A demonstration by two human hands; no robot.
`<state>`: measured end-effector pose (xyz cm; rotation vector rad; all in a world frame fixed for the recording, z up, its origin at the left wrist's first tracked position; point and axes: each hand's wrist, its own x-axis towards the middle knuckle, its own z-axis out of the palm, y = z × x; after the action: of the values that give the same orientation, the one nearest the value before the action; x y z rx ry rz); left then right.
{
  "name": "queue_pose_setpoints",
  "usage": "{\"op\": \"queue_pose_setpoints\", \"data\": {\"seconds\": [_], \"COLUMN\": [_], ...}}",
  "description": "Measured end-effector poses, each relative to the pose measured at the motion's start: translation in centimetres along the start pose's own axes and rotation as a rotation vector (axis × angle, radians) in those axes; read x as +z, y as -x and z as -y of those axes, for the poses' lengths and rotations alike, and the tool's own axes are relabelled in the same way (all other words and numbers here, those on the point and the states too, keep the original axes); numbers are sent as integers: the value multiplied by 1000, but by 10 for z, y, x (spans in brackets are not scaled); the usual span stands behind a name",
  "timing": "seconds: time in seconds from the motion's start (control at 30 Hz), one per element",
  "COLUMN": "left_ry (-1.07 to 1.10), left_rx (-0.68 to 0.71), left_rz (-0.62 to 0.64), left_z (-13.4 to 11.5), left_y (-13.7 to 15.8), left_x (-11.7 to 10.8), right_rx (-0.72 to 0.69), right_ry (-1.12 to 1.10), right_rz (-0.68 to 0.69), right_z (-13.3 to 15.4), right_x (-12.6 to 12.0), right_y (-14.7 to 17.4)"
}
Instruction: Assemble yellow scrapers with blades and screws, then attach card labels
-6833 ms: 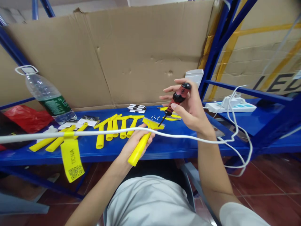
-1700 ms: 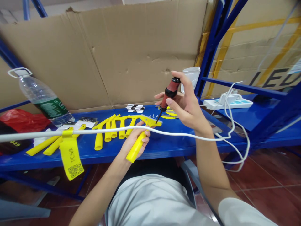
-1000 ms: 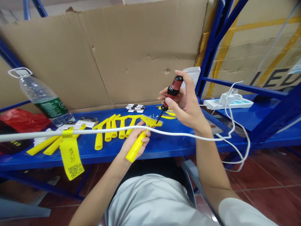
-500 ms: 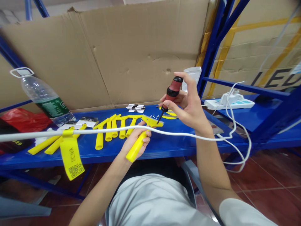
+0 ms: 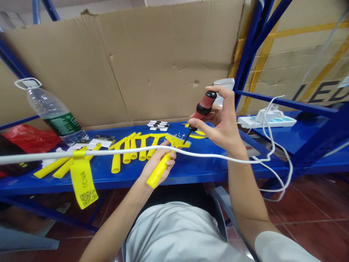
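My left hand (image 5: 158, 162) is wrapped round the handle of a yellow scraper (image 5: 157, 171), its wide head pointing away from me. In my right hand (image 5: 225, 125) is a red and black screwdriver (image 5: 205, 105), tilted, its shaft running down to the right part of the scraper head. The tip appears to touch the head there; whether a screw sits under it is too small to tell. Several more yellow scraper handles (image 5: 115, 162) lie in a row left of my left hand. Tiny white-looking screws (image 5: 178, 135) are scattered just behind the head.
A white cable (image 5: 218, 156) with a yellow tag (image 5: 83, 182) crosses in front of the hands. A plastic bottle (image 5: 58, 114) and red bag (image 5: 31, 138) stand left. Small black-and-white packs (image 5: 158, 125) sit at the back. A power strip (image 5: 248, 122) lies right, beside a blue post (image 5: 247, 54).
The screwdriver's handle has tipped slightly to the right with my right hand, its tip staying at the scraper head. My left hand keeps its hold; the view has shifted a little.
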<state>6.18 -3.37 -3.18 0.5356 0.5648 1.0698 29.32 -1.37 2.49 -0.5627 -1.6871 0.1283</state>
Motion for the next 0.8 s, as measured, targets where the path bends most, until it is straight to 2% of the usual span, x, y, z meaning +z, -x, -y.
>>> {"op": "queue_pose_setpoints", "data": {"seconds": [0.27, 0.8], "left_ry": [25, 39], "left_rx": [-13, -10], "left_rz": [-28, -56], "left_z": [-1, -1], "left_y": [2, 6], "left_x": [2, 8], "right_rx": [-2, -29], "right_ry": [58, 37], "right_rz": [-6, -28], "right_z": [-1, -5], "right_x": [1, 2], "right_y": [0, 0]}}
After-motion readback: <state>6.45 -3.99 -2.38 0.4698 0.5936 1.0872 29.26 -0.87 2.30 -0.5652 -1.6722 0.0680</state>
